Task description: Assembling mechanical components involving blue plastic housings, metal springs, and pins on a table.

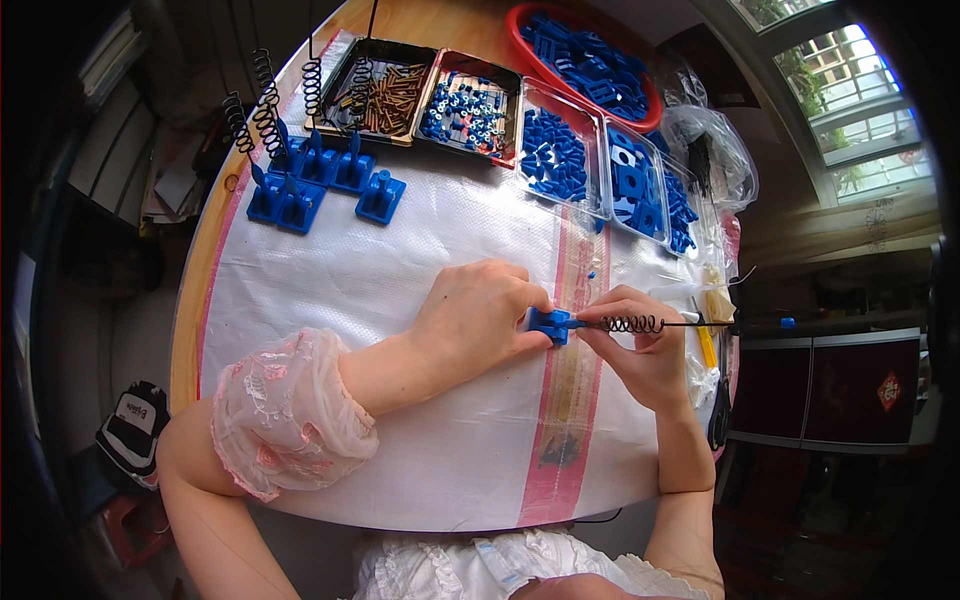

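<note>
Above the middle of the table, my left hand (472, 312) grips a small blue plastic base (550, 326) between thumb and fingers. My right hand (645, 358) pinches the near end of a black spring wire (632, 324) where it meets the blue base. From there the coil and its straight tail run off to the right, with a small blue tip (788, 323) at the far end. The fingertips hide how wire and base are joined. A tiny blue piece (591, 275) lies on the white sheet just beyond my right hand.
Several blue bases with upright black spring wires (312, 90) stand at the back left, beside a base without wire (381, 197). Along the back sit a tray of brass-coloured screws (398, 100), trays of small blue parts (553, 152) and a red basin (655, 105). A yellow-handled tool (707, 346) lies right.
</note>
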Available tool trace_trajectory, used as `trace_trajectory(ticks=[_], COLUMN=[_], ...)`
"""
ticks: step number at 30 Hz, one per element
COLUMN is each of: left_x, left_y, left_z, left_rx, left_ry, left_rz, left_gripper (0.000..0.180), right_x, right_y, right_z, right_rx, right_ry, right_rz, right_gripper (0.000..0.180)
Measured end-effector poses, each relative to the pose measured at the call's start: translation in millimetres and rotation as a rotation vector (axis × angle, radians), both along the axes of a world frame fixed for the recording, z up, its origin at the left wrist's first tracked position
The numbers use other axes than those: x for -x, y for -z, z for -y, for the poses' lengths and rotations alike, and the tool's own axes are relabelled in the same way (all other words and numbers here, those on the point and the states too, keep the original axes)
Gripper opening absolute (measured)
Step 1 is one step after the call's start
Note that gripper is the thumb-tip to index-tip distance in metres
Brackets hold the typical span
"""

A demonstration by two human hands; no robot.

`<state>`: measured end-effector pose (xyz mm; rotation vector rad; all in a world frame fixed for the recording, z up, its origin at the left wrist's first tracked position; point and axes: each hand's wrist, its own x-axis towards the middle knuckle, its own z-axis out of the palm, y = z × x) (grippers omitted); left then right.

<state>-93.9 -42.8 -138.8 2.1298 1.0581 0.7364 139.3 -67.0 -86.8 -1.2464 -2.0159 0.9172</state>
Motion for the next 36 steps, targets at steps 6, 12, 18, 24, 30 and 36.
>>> trace_trajectory(ticks=[6,12,18,24,30,36], left_x=[-0.4,-1.0,-1.4,0.1,0.1,-0.3], left_y=[0.1,6.3,7.1,4.5,0.5,4.4], left_z=[-0.1,0.8,0.7,0.8,0.0,0.8], left_rx=[-0.01,-0.079,-0.084,-0.071,-0.014,-0.071], left_ry=[-0.002,-0.018,-0.019,-0.008,-0.003,-0.011], left_rz=[-0.003,0.043,0.047,0.039,-0.004,0.05], left_gripper=[0.029,0.027,0.026,0.026,0.028,0.026], right_x=[-0.1,0.0,-0.4,-0.3,-0.4,0.2], right_y=[-0.2,-0.7,-0.2,-1.0,0.0,-1.0], right_z=[0.3,0.2,0.5,-0.3,0.2,-0.3], right_rx=[0.005,0.024,0.02,0.021,0.034,0.031], right_ry=[0.005,0.011,0.01,0.001,0.009,0.007], right_rz=[-0.003,-0.005,-0.01,-0.007,-0.02,-0.016], right_gripper=[0.021,0.021,0.021,0.02,0.019,0.019])
